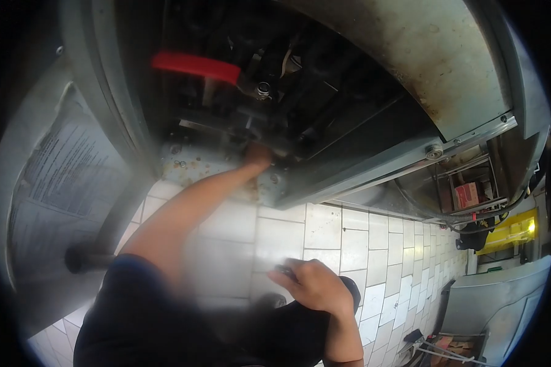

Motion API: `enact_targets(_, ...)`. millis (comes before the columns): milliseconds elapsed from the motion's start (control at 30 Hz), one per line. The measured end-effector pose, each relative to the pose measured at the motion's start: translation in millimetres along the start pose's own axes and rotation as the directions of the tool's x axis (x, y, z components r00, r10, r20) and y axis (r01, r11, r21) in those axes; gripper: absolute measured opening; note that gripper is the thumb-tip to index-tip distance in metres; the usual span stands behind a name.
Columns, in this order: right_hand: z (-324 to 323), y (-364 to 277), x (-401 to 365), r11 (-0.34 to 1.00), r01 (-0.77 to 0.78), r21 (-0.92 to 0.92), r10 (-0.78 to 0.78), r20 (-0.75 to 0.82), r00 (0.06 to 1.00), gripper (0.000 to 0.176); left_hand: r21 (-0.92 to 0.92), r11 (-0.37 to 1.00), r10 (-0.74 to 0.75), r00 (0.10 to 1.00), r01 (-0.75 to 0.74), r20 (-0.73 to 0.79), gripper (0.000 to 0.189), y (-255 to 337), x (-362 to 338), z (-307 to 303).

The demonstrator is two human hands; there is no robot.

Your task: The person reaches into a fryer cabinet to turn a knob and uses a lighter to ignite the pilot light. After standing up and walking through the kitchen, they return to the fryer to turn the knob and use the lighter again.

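Note:
My left hand (258,156) reaches into the dark lower inside of a metal appliance, near its rusty bottom plate (202,169). Its fingers are lost in shadow and blur, so what they touch is hidden. Above it is a red lever handle (196,66) beside a metal fitting (263,90). Over my dark-clothed knee, my right hand (312,284) is closed around a small dark object (286,271), too small to identify.
An open metal door (73,159) with a printed label stands at the left. Lower right are a grey panel (490,300) and thin metal legs. A red box (467,194) sits on a shelf at the right, above a yellow object (508,232). White tiles (324,226) cover the floor.

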State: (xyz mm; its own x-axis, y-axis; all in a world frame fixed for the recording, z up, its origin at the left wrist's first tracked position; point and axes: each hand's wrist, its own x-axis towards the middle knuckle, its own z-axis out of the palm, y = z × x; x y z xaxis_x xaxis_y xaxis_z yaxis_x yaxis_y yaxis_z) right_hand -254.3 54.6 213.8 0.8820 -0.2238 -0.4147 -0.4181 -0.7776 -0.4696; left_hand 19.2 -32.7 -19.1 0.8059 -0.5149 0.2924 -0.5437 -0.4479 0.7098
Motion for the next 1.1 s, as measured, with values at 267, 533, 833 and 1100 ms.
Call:
enact_targets(267,10.2,-3.8,-1.4,0.996,0.065,-0.059,-0.065,-0.007,0.998,0.030,0.005,1.000,-0.011,0.998,0.011,0.056,0.025,1.3,-1.0,-4.5)
enact_targets(533,8.4,-1.4,0.7,0.995,0.093,0.020,-0.093,-0.025,0.995,0.028,0.006,0.999,-0.045,0.990,0.045,0.131,0.025,-2.4,3.4,-2.3)
enact_targets(833,12.1,7.2,2.8,0.954,0.297,-0.050,-0.301,-0.160,0.940,0.024,-0.061,0.997,-0.032,0.997,0.036,0.065,0.026,2.4,0.4,-9.1)
enact_targets(1100,20.4,16.0,-0.3,0.984,0.168,-0.059,-0.172,-0.082,0.982,0.025,-0.152,0.988,0.024,0.998,-0.031,-0.054,0.028,7.1,-2.5,-13.7)
